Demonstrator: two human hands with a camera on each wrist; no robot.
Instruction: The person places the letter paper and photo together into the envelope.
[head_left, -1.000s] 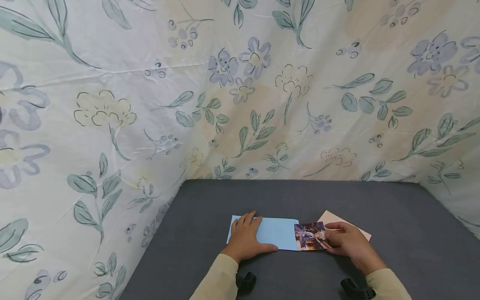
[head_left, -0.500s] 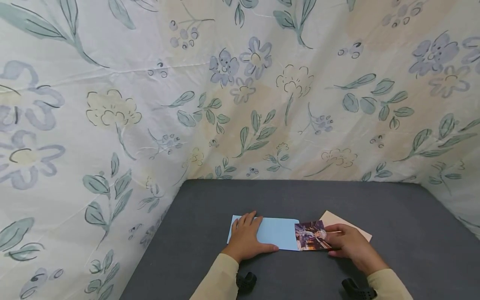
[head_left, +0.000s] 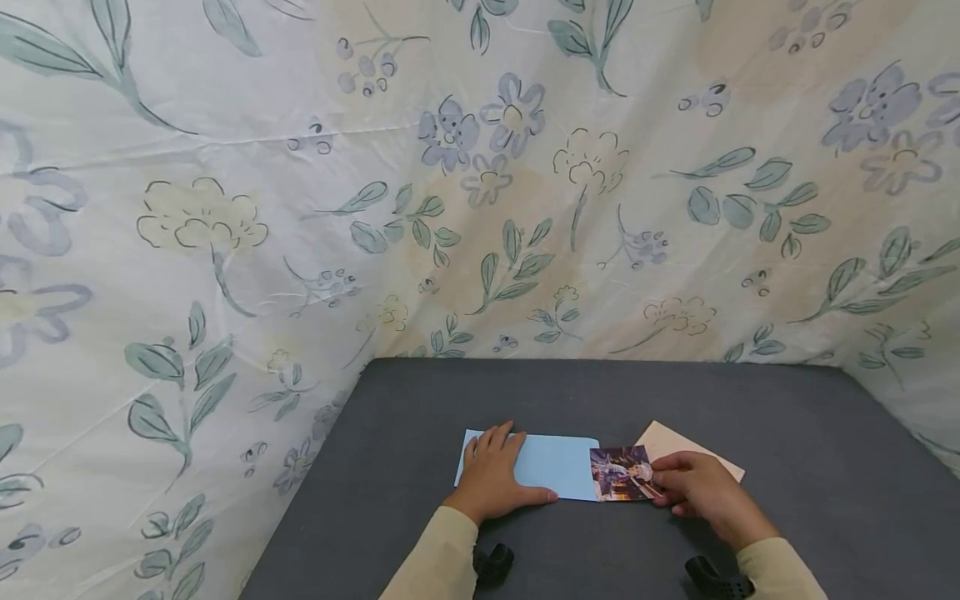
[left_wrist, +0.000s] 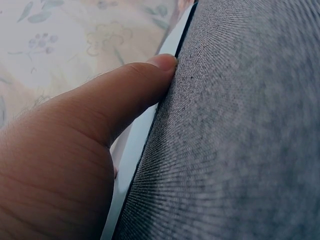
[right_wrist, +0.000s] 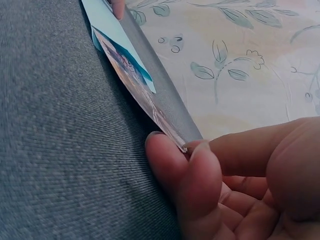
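A light blue envelope (head_left: pixel 558 467) lies flat on the dark table in the head view. My left hand (head_left: pixel 491 475) rests on its left part, fingers spread; the left wrist view has the thumb (left_wrist: pixel 145 80) along the envelope's near edge. From the envelope's right end sticks out a printed photo card (head_left: pixel 621 473) with a purple, colourful picture. My right hand (head_left: pixel 697 492) pinches the card's right edge between thumb and fingers. Up close in the right wrist view, the card (right_wrist: pixel 135 85) runs into the gaping end of the envelope (right_wrist: pixel 107 25); its far part is hidden inside.
A pale peach paper or envelope (head_left: pixel 663 437) lies slanted behind the right hand, partly covered by it. Dark grey cloth covers the table (head_left: pixel 420 392). A floral curtain (head_left: pixel 480 250) hangs behind and along the left side.
The card's outer end tipped up slightly half a second ago and lies lower now. My right fingers have shifted a little on its edge. The left hand and envelope stay in place.
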